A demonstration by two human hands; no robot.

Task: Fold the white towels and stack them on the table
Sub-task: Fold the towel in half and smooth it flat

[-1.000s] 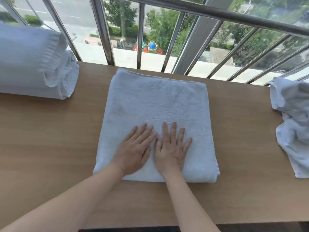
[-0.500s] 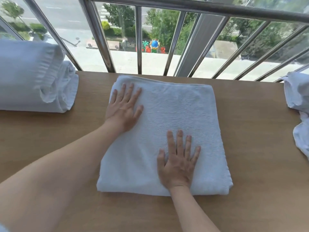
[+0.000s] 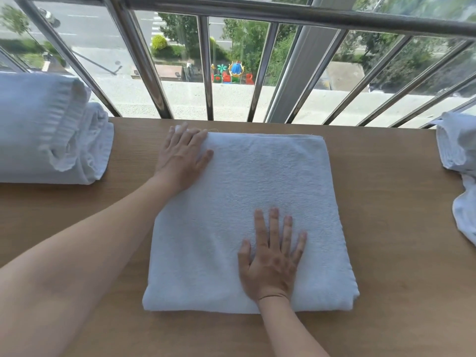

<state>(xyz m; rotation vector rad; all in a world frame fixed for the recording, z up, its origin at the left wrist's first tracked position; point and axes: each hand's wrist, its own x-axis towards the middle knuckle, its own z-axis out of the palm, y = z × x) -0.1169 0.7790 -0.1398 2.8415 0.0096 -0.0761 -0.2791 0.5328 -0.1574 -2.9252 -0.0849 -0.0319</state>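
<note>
Since half a second ago, the left hand (image 3: pixel 181 155) is found shifted from the left middle of the folded towel (image 3: pixel 257 181) to its far left corner, while the right hand (image 3: pixel 273 258) is unmoved. Nearest the person, the right hand is laid flat on the towel's near half, right of centre, with its fingers straight and spread and nothing gripped. It is judged to be placed there to pin the layers while the far side is smoothed. The towel is lying square in the middle of the table (image 3: pixel 386 253), its thick rounded fold towards the person. At the far left corner the left hand is pressed flat, fingers extended. Whether the fingertips are hooked over the edge cannot be told. That corner is judged to be under alignment, or readied for a further fold. Farther left, a stack of folded towels (image 3: pixel 43 130) is kept well apart, and at the far right an unfolded heap (image 3: pixel 461 155) is waiting. Beyond the table a metal railing (image 3: pixel 206 73) is seen.
</note>
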